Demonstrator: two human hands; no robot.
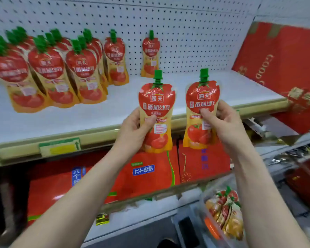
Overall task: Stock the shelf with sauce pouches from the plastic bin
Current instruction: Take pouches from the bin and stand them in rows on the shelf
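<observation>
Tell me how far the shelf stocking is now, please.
Done: several pouch rows stand on the shelf. In hand: the left hand grips a pouch, the right hand a second pouch. Left: more pouches lie in the bin.

Hands: two, left hand (pixel 132 127) and right hand (pixel 225 122). Held pouches (pixel 156 104): two, one per hand. Shelved pouches (pixel 48 68): about eleven caps, count blurred. Plastic bin (pixel 202 209): one, several pouches inside

Glossy red-and-yellow plastic film pouches with green plastic spouts (pixel 156 111); matt white perforated metal back panel (pixel 195 33); translucent clear plastic bin (pixel 209 228) below.
</observation>
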